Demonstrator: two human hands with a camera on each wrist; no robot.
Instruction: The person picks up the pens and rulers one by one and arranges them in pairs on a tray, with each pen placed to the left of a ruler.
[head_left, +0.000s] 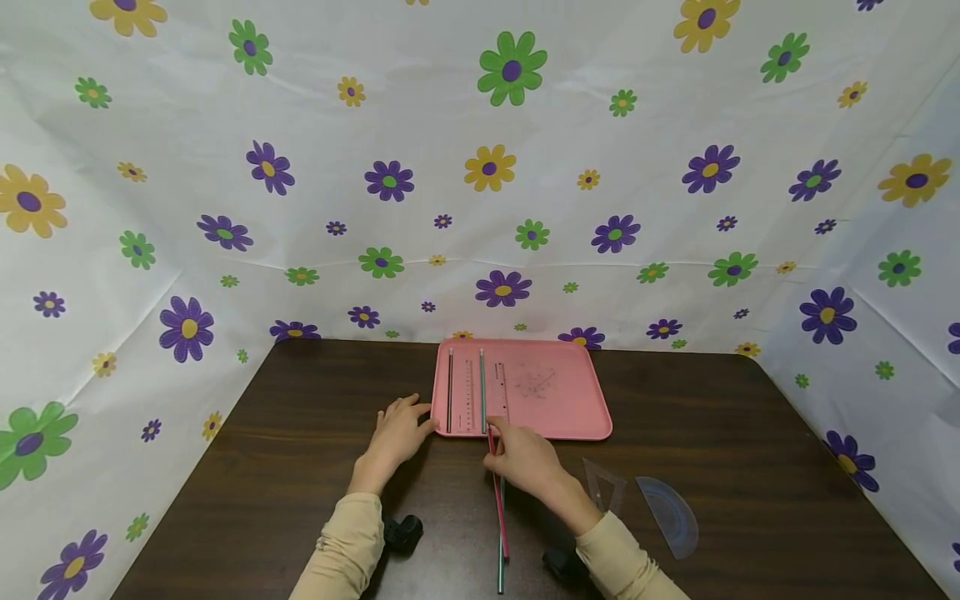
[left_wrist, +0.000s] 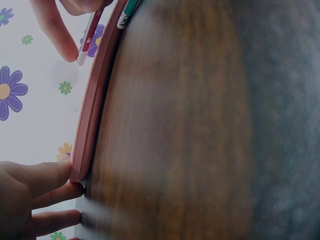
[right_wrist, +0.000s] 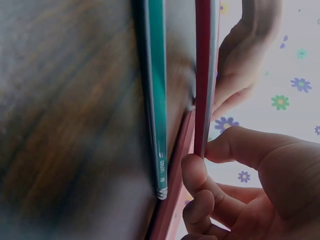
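A pink tray point(head_left: 555, 417) lies at the table's far edge. In it are a black pencil point(head_left: 450, 392), a clear ruler point(head_left: 468, 392), a green pencil point(head_left: 483, 387) and a second ruler point(head_left: 501, 387), side by side. My right hand point(head_left: 527, 461) pinches a red pencil point(right_wrist: 204, 75) near one end, over the tray's front rim. Its other end points back toward me. Another green pencil point(right_wrist: 158, 100) lies on the table beneath it, one end by the rim. My left hand point(head_left: 397, 432) touches the tray's front left corner with extended fingers.
A clear set square point(head_left: 611, 493) lies on the dark table point(head_left: 750, 467), right of my right wrist. Beside it is a bluish clear protractor point(head_left: 670, 515). A white flowered cloth point(head_left: 442, 292) hangs behind the table and along both sides.
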